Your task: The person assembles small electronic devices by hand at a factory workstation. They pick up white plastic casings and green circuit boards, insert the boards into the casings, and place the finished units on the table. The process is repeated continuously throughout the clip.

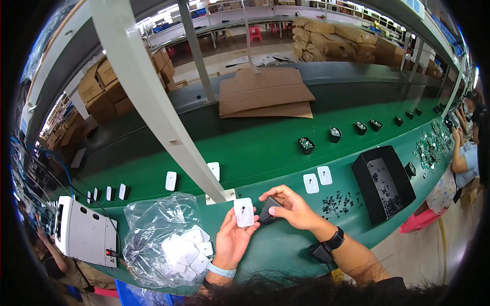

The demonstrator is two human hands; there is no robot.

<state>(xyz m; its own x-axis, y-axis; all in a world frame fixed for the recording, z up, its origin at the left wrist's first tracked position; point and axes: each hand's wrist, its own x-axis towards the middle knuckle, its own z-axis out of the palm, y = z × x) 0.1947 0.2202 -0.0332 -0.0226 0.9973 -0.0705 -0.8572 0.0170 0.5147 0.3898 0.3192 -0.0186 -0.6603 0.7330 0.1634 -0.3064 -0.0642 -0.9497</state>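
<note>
Presently a white cover plate [243,211] is held in the left hand [232,239], a black housing [268,210] pinched by the right hand [293,208]; joining is judged in hand, alignment being required next.

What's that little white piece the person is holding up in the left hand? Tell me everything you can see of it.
The white piece is a small, flat, rounded rectangle, plastic by the look, with a small dark keyhole-shaped mark near its middle. It stands nearly upright, face to the camera, held from below by the left hand. The right hand holds a black part close beside it.
</note>
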